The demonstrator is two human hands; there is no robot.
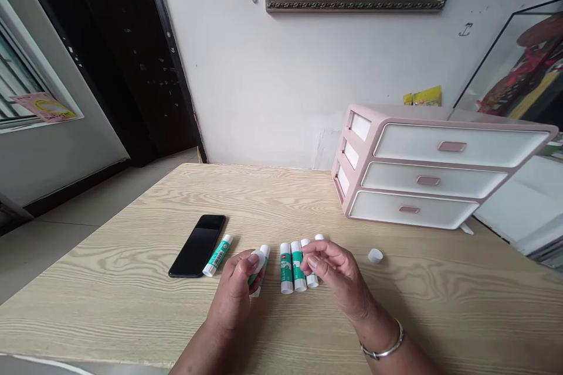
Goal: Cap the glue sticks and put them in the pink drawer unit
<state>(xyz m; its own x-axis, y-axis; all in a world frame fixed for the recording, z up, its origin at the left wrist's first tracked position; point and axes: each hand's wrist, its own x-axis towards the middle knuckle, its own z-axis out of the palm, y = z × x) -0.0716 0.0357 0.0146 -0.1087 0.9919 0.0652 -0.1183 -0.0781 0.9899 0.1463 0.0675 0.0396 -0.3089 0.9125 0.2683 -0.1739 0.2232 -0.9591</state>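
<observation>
My left hand is closed round a glue stick, green with a white end that points up by my thumb. Behind those fingers another glue stick lies on the table, partly covered. My right hand hovers just right of a row of several green-and-white glue sticks and hides part of the rightmost ones. Its fingers are loosely bent, thumb apart from the index finger, with nothing visible between them. A loose white cap sits on the table to the right. One more glue stick lies at the left.
A black phone lies beside the left glue stick. On the wooden table, a pink and white drawer unit stands at the back right, near a glass case. The white wall rises behind the table.
</observation>
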